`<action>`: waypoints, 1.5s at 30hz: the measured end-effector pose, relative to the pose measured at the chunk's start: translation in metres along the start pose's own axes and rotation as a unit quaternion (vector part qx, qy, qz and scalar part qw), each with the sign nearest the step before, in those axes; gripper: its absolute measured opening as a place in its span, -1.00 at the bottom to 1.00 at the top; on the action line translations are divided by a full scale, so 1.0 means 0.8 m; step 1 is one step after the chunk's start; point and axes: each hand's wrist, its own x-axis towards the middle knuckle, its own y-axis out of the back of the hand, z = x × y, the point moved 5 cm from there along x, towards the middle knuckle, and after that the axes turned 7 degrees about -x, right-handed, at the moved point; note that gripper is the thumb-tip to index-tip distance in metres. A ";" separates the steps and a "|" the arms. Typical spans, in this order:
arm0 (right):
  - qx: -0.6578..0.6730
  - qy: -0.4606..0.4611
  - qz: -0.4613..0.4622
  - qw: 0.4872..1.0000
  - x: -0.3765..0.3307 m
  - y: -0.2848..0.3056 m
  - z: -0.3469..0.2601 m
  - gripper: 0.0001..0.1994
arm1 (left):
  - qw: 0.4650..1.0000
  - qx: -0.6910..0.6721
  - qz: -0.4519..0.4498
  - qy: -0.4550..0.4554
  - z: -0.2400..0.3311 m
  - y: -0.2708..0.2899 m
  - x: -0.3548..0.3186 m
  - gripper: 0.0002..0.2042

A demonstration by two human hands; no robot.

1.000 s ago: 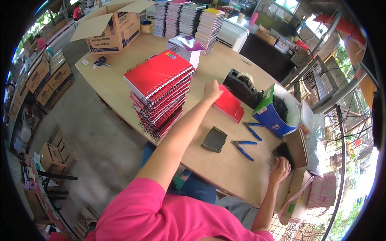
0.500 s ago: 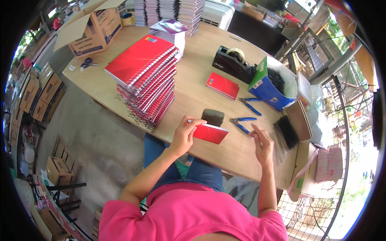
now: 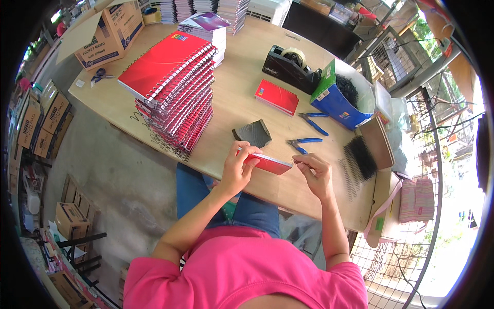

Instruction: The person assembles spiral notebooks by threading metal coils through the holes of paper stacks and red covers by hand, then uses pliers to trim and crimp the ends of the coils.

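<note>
My left hand [image 3: 241, 165] is closed on a small red notebook [image 3: 270, 164], fingers on its left end, its white page edge facing up. At the notebook's right end my right hand [image 3: 315, 172] is closed in a pinch on a thin, dark spiral wire [image 3: 294, 161], mostly hidden by the fingers. Just beyond the notebook lies a dark grey, slightly curved block [image 3: 252, 134]. Blue-handled pliers [image 3: 307, 141] rest beyond my right hand, with a second pair of blue-handled pliers [image 3: 315, 122] farther off. Loose black spiral wires [image 3: 360, 157] lie right of that hand.
A tall stack of red spiral notebooks [image 3: 175, 87] stands at left. Farther back are a small red notebook [image 3: 277, 97], a black tape dispenser [image 3: 290, 69] and a blue-green box [image 3: 337, 105] of black wires. Scissors [image 3: 100, 76] and an open carton [image 3: 103, 44] sit far left.
My right hand has moved left from beside the pliers to the notebook's right end. The dark block now lies turned and a little farther left in view. The whole view has shifted slightly.
</note>
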 end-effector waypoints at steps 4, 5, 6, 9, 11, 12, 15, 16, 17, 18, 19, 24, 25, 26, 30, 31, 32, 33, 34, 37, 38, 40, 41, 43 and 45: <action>0.001 0.017 -0.027 0.999 0.000 -0.001 -0.006 -0.81 | 1.000 -0.001 0.003 0.018 -0.003 -0.001 -0.002 -0.85; 0.011 0.019 -0.030 0.999 0.000 0.000 -0.003 -0.80 | 1.000 -0.003 0.005 0.022 -0.004 -0.002 -0.003 -0.85; 0.020 0.020 -0.033 0.999 -0.001 0.001 0.002 -0.80 | 1.000 -0.005 0.007 0.026 -0.004 -0.002 -0.003 -0.86; -0.002 0.045 -0.012 0.999 -0.001 0.005 -0.003 -0.79 | 1.000 -0.006 0.014 0.019 -0.003 -0.001 -0.003 -0.86; -0.016 0.062 0.005 0.998 0.000 0.006 -0.006 -0.79 | 0.999 -0.014 0.010 0.027 -0.006 -0.001 -0.005 -0.86; -0.016 0.066 0.012 0.998 0.001 0.006 -0.002 -0.80 | 0.999 -0.018 0.007 0.030 -0.006 -0.001 -0.005 -0.86; 0.031 0.041 -0.028 0.998 -0.001 -0.002 0.005 -0.80 | 0.999 -0.016 0.010 0.026 -0.004 -0.001 -0.003 -0.86; 0.055 0.026 -0.052 0.997 -0.002 -0.006 0.006 -0.80 | 1.000 -0.014 0.013 0.024 -0.004 0.000 -0.003 -0.86; 0.041 0.027 -0.050 0.998 -0.002 -0.006 0.005 -0.80 | 1.000 -0.012 0.016 0.022 -0.005 0.000 -0.004 -0.86; 0.027 0.029 -0.048 0.998 -0.002 -0.006 0.003 -0.81 | 1.000 -0.010 0.020 0.021 -0.005 0.000 -0.004 -0.86; 0.014 0.031 -0.046 0.998 -0.001 -0.005 0.002 -0.81 | 1.000 -0.003 0.020 0.015 -0.004 0.000 -0.004 -0.86; -0.042 0.043 -0.057 0.997 0.004 -0.001 -0.016 -0.84 | 1.000 0.003 0.023 0.015 -0.005 -0.004 -0.003 -0.87; -0.040 0.034 -0.050 0.997 0.005 0.001 -0.020 -0.85 | 1.000 -0.004 0.021 0.023 -0.006 -0.005 -0.003 -0.87; -0.036 0.041 -0.051 0.997 0.005 0.000 -0.011 -0.84 | 0.999 -0.011 0.019 0.031 -0.007 -0.007 -0.002 -0.87; -0.071 0.051 -0.038 0.995 0.007 -0.005 -0.016 -0.79 | 1.000 0.003 0.011 0.020 -0.009 -0.005 0.002 -0.87; -0.089 0.054 -0.034 0.994 0.012 -0.010 -0.028 -0.77 | 1.000 0.000 0.014 0.021 -0.010 0.000 0.001 -0.87; -0.116 0.077 -0.045 0.989 0.013 -0.015 -0.026 -0.77 | 1.000 0.000 0.021 0.022 -0.010 0.000 -0.002 -0.87; -0.137 0.107 -0.057 0.983 0.012 -0.019 -0.021 -0.76 | 0.999 0.006 0.031 0.020 -0.009 0.006 -0.005 -0.87; -0.152 0.144 -0.067 0.976 0.014 -0.027 -0.020 -0.75 | 0.999 0.004 0.035 0.005 -0.013 0.006 -0.010 -0.87; -0.202 0.010 -0.010 0.979 -0.003 -0.029 -0.006 -0.83 | 0.999 0.020 0.025 0.036 -0.020 -0.002 -0.024 -0.70; -0.193 0.047 -0.006 0.980 -0.005 -0.025 -0.022 -0.87 | 0.998 -0.017 0.004 0.064 -0.025 -0.010 -0.028 -0.70; -0.216 0.142 -0.015 0.966 -0.005 -0.017 -0.047 -0.86 | 1.000 0.014 0.017 0.017 -0.011 -0.014 -0.018 -0.71; -0.214 0.149 -0.015 0.965 -0.009 -0.019 -0.050 -0.77 | 1.000 0.009 0.022 0.006 -0.006 -0.012 -0.017 -0.71; -0.190 0.033 -0.067 0.979 -0.015 -0.027 -0.018 -0.74 | 0.999 -0.031 0.012 0.032 -0.004 -0.004 -0.018 -0.74; -0.277 0.152 -0.068 0.946 -0.009 -0.026 -0.019 -0.74 | 0.999 -0.004 0.029 0.015 -0.008 -0.001 -0.022 -0.73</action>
